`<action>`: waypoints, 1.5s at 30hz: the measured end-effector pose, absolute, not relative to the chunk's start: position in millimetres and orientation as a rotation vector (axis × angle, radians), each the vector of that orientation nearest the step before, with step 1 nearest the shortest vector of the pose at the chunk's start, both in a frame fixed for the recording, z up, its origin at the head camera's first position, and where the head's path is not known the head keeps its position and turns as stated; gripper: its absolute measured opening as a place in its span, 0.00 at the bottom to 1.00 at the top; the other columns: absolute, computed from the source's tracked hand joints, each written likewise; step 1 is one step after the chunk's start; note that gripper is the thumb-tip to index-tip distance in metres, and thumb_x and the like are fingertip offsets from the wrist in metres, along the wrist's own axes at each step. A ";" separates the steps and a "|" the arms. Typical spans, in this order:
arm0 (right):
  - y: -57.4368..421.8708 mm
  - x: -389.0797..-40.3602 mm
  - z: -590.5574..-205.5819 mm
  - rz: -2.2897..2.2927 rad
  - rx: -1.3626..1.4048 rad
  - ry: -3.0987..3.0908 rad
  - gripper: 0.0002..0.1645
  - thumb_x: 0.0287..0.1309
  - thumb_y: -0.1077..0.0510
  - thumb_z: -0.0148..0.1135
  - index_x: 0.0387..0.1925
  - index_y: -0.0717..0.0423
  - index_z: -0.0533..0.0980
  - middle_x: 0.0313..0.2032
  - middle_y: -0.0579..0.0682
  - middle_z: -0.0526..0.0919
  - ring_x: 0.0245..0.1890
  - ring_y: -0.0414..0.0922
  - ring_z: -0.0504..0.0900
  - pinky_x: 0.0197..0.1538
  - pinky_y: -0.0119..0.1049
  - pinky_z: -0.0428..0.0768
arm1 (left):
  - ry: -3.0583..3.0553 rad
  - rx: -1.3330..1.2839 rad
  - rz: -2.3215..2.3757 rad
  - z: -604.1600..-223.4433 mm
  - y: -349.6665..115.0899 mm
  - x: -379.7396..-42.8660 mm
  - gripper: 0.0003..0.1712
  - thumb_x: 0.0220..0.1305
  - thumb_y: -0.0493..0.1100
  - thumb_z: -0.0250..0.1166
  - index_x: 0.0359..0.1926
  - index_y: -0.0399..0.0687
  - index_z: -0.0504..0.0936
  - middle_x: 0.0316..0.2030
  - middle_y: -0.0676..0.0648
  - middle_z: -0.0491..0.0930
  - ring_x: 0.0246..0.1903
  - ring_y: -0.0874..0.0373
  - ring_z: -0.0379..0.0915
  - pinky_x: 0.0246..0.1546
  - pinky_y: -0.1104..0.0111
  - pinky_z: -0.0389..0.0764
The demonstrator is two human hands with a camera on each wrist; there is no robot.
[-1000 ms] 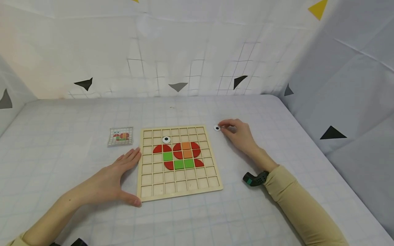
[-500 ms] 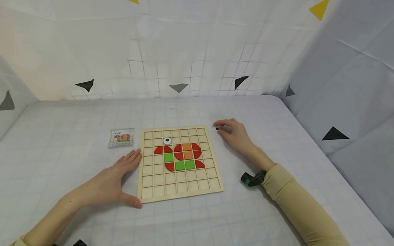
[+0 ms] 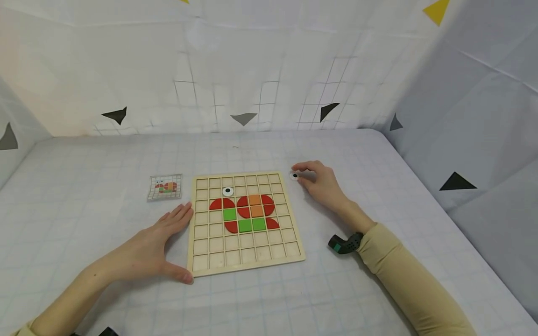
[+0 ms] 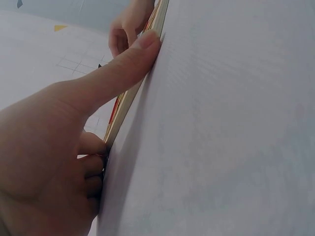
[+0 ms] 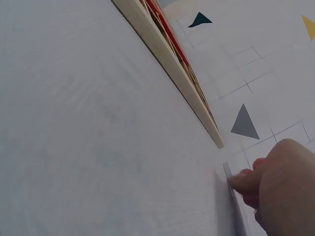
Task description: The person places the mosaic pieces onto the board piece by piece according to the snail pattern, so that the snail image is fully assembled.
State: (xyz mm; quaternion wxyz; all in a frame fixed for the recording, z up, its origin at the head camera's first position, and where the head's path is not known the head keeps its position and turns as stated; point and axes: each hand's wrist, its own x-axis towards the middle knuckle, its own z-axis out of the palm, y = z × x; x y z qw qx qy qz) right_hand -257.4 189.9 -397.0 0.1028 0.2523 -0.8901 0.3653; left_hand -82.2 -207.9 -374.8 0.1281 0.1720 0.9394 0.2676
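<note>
A wooden grid board [image 3: 248,254] holds red rounded tiles, green squares [image 3: 245,226] and orange squares [image 3: 254,200], plus one white round eye tile [image 3: 228,192] in its upper part. Along the board's left edge lies my left hand [image 3: 153,247], thumb at the near corner and straight fingers farther up the side. Just beyond the upper right corner, my right hand [image 3: 321,184] pinches a second eye tile [image 3: 293,176] between thumb and index finger. In the right wrist view, the thumb meets the thin edge of this tile [image 5: 227,172], low at the table surface.
A small picture card [image 3: 165,187] with a matching coloured pattern on a grid lies left of the board. White cloth with faint grid lines covers the table [image 3: 252,303]. A white backdrop [image 3: 252,60] with dark triangles rises behind it.
My right hand has shifted slightly left, its thumb and index finger now to either side of the eye tile. The left hand stays at the board's edge.
</note>
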 end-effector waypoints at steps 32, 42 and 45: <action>178.5 -249.2 -384.0 1.120 0.671 -2.584 0.16 0.55 0.57 0.75 0.46 0.53 0.84 0.42 0.50 0.86 0.46 0.47 0.80 0.52 0.47 0.78 | 2.733 0.540 0.806 -373.8 -209.4 -80.5 0.82 0.28 0.82 0.72 0.79 0.43 0.50 0.80 0.48 0.42 0.78 0.43 0.38 0.74 0.40 0.50; 116.9 -226.9 -357.9 1.189 0.807 -2.638 0.16 0.58 0.54 0.73 0.46 0.56 0.84 0.44 0.49 0.87 0.47 0.47 0.79 0.55 0.53 0.79 | 2.734 0.507 0.795 -372.5 -208.5 -79.8 0.83 0.27 0.82 0.73 0.79 0.44 0.50 0.80 0.49 0.42 0.78 0.44 0.38 0.74 0.40 0.50; 100.8 -223.5 -353.6 1.230 0.833 -2.654 0.16 0.59 0.54 0.72 0.47 0.55 0.84 0.43 0.48 0.87 0.47 0.46 0.79 0.52 0.52 0.80 | 2.735 0.514 0.798 -373.1 -208.4 -80.1 0.83 0.27 0.82 0.73 0.79 0.44 0.50 0.80 0.48 0.43 0.78 0.43 0.38 0.74 0.40 0.50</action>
